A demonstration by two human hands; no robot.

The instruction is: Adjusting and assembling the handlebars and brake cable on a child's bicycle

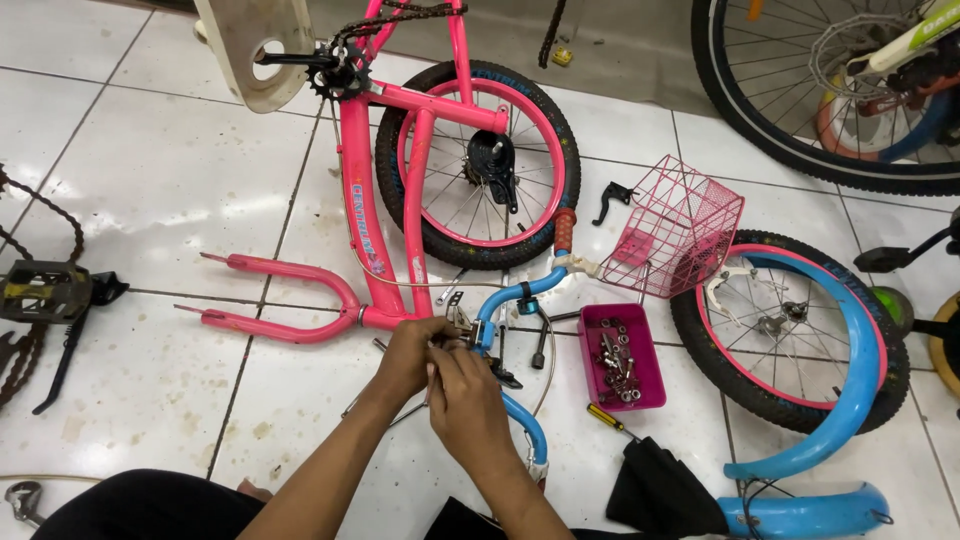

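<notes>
Item: blue handlebar [510, 300], lying on the white tiled floor [150, 200] at centre, at the head end of the pink bicycle frame [385, 200].

Our left hand [410, 355] and right hand [465, 400] meet at its middle clamp, fingers curled closed on a small metal fitting; what kind, we cannot tell.

Progress, as we judge it: rear wheel [480, 165] mounted in the frame; front wheel [790, 330] lies loose at 3 o'clock; blue mudguard [800, 510] unattached.

Containers: pink tray [622, 355], at 3 o'clock, holds nuts and bolts; pink wire basket [685, 225], at 2 o'clock, shows nothing inside.
</notes>
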